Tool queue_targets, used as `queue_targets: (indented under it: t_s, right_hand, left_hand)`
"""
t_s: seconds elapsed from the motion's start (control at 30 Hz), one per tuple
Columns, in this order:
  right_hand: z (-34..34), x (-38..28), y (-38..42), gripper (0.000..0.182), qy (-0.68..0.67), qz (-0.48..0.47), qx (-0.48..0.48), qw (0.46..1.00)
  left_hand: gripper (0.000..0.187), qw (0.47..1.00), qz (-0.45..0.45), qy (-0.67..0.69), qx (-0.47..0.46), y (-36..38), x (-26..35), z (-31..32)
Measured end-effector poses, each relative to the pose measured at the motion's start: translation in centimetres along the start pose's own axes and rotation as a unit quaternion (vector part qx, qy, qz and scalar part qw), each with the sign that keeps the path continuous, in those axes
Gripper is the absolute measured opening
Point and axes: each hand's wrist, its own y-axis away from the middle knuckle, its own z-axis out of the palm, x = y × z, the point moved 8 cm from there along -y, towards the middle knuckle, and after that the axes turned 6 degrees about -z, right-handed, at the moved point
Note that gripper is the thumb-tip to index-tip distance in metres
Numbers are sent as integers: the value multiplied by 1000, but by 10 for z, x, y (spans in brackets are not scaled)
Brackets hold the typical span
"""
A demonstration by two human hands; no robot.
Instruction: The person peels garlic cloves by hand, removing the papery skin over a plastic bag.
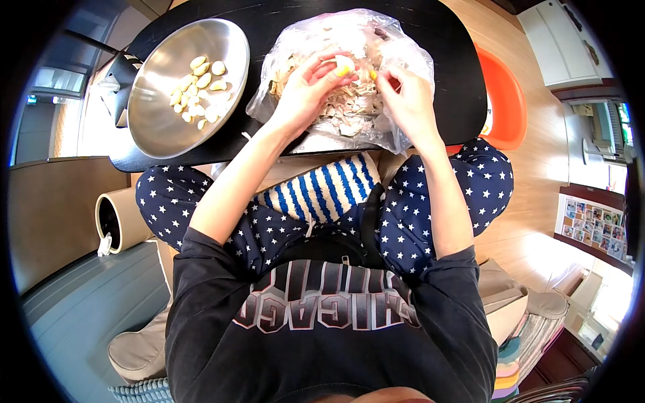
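My left hand is pinched around a pale garlic clove above an open clear plastic bag. Dry, papery garlic skins fill the bag. Over its right side is my right hand, thumb and fingers drawn together; whatever they grip is too small to name. Small yellow patches show at both thumb tips. To the left, a wide steel bowl holds several peeled garlic cloves.
Bowl and bag rest on a black table with rounded corners. An orange chair stands beyond its right edge. A blue-and-white striped cloth item lies on my lap, below the table edge.
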Motion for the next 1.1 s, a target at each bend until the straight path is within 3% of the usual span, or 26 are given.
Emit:
queue_targets:
  t_s: [0.13, 0.27, 0.53, 1.1]
  right_hand:
    - [-3, -16, 1, 12, -147, -61, 68, 985]
    - [4, -13, -1, 14, -239, -39, -6, 970]
    - [3, -16, 2, 13, -277, -9, -42, 960]
    - [9, -24, 6, 10, -321, -10, -38, 946]
  left_hand:
    - [40, 988, 25, -155, -5, 2, 4, 4]
    - [33, 983, 60, -175, -4, 0, 3, 2]
    - [17, 962, 62, -261, -41, 4, 8, 3]
    - [17, 952, 78, -290, -55, 5, 12, -4]
